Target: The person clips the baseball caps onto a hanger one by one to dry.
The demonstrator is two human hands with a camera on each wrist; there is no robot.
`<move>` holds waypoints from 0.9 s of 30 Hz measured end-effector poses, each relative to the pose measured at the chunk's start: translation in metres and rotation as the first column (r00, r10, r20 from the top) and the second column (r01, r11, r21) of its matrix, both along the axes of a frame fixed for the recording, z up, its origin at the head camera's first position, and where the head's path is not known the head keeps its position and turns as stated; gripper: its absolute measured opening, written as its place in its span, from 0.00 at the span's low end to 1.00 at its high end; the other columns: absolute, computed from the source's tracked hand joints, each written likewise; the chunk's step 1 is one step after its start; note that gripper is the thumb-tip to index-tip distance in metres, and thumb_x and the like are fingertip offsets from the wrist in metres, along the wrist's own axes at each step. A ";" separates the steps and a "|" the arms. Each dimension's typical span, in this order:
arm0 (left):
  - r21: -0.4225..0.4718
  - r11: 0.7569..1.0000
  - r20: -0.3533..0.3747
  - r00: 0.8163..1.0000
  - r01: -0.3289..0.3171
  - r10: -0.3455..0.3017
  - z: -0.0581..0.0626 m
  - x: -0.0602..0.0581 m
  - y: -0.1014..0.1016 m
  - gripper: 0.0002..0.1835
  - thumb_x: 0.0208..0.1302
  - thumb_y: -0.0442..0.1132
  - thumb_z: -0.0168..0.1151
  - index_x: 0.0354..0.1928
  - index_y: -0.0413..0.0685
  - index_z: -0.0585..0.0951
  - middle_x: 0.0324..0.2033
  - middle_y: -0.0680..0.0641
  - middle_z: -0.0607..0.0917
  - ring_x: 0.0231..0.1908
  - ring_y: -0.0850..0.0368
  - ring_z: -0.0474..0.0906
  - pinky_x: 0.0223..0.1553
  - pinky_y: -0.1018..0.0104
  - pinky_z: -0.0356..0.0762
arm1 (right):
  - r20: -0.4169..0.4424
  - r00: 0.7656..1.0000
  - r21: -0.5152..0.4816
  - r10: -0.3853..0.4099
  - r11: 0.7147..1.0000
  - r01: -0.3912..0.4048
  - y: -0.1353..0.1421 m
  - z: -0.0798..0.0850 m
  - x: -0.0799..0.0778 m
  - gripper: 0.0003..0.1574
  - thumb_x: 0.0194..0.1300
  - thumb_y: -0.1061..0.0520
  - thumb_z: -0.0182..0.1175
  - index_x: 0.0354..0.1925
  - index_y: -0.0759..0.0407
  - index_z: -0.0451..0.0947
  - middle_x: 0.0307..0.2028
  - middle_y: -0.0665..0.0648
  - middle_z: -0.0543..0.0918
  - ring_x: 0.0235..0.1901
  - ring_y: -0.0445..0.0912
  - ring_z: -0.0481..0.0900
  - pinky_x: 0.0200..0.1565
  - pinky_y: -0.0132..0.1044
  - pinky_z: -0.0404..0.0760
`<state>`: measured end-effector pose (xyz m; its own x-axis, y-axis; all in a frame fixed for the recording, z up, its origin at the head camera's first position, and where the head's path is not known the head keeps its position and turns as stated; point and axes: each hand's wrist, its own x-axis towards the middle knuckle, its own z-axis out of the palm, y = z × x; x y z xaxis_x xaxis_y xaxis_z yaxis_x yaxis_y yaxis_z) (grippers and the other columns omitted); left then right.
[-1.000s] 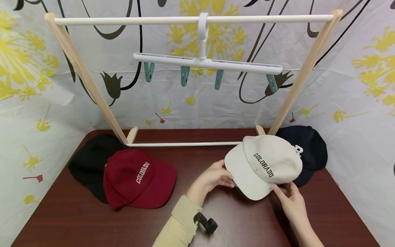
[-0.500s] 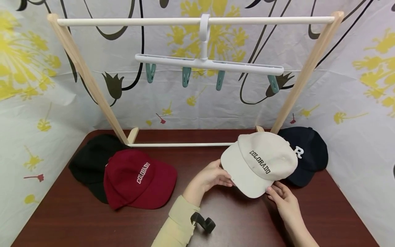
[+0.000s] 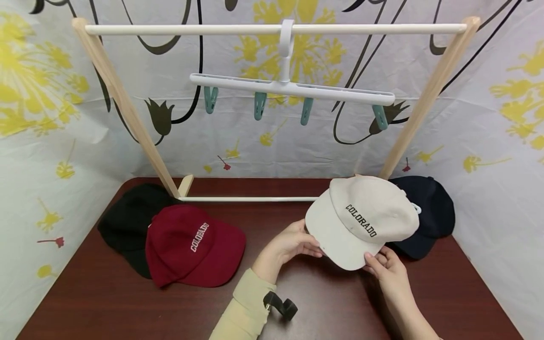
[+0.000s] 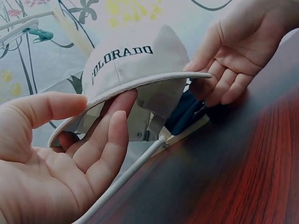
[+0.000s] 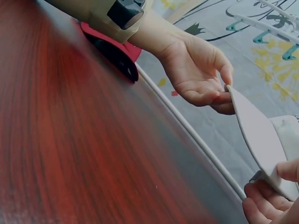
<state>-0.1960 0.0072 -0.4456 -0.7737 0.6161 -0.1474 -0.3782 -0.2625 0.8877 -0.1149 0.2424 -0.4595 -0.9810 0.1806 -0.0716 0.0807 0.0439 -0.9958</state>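
Head view: bright; soft glare on flat, dark red-brown, wood-grain counter (image 3: 327,307), five-to-six o'clock. Wrist views: dimmer, greyer.

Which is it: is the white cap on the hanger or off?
Off. The left hand and right hand hold the white cap by its brim, apart from the hanger.

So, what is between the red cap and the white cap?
In the head view: bare tabletop beside the red cap, then the left hand, gripping the white cap by its brim.
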 end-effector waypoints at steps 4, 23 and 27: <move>-0.006 1.000 -0.021 1.000 0.013 -0.013 0.000 0.000 -0.001 0.22 0.53 0.18 0.53 0.49 0.41 0.68 0.26 0.42 0.82 0.25 0.51 0.82 0.35 0.57 0.81 | -0.027 1.000 -0.034 -0.012 0.999 0.011 -0.001 0.002 -0.001 0.33 0.69 0.63 0.57 0.61 0.78 0.53 0.32 0.43 0.81 0.35 0.35 0.79 0.37 0.30 0.80; 0.012 0.998 -0.100 0.993 -0.061 0.062 0.010 -0.007 -0.023 0.10 0.69 0.32 0.51 0.48 0.32 0.73 0.29 0.46 0.84 0.25 0.55 0.83 0.36 0.57 0.81 | -0.173 0.985 -0.084 0.011 0.996 -0.026 -0.006 0.015 -0.007 0.21 0.66 0.67 0.59 0.54 0.64 0.64 0.30 0.50 0.82 0.28 0.39 0.80 0.31 0.31 0.80; 0.011 0.996 -0.112 0.989 -0.093 0.094 0.012 -0.008 -0.029 0.13 0.70 0.32 0.50 0.51 0.30 0.72 0.28 0.47 0.84 0.25 0.55 0.83 0.34 0.59 0.81 | -0.214 0.976 -0.083 0.034 0.995 -0.053 -0.008 0.019 -0.011 0.21 0.65 0.69 0.59 0.54 0.62 0.66 0.27 0.50 0.81 0.27 0.39 0.79 0.31 0.31 0.80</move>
<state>-0.2041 -0.0215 -0.4332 -0.8395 0.5408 -0.0531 -0.2497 -0.2971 0.9216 -0.1260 0.2348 -0.4401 -0.9823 0.1392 0.1253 -0.1328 -0.0458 -0.9901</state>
